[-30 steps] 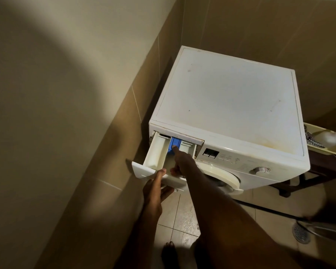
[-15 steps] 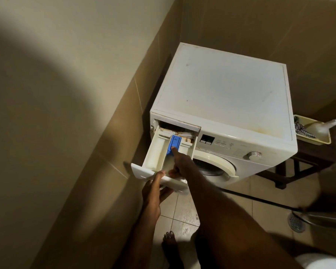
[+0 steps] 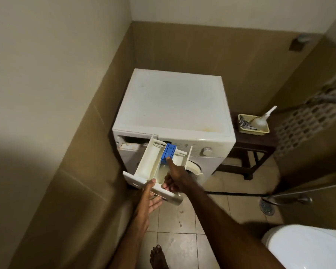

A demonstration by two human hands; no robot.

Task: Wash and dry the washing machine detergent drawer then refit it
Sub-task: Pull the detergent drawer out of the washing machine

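The white detergent drawer (image 3: 147, 164) is out of its slot (image 3: 132, 141) at the top left of the white washing machine (image 3: 173, 101), and hangs tilted in front of the machine. My left hand (image 3: 149, 197) holds the drawer's front panel, thumb on top and fingers underneath. My right hand (image 3: 177, 177) reaches into the drawer. Its index finger presses the blue tab (image 3: 170, 150), and its other fingers curl at the drawer's front edge.
A dark stool (image 3: 256, 144) right of the machine carries a yellow basket (image 3: 264, 131) with a white bottle (image 3: 260, 121). A white toilet (image 3: 306, 247) is at lower right, near a floor drain (image 3: 267, 206). The tiled wall runs close on the left. My bare foot (image 3: 158, 257) stands on the tiles.
The drawer has come fully out of the machine and swung right, leaving the slot empty. I have stepped back, and both hands have kept their hold.
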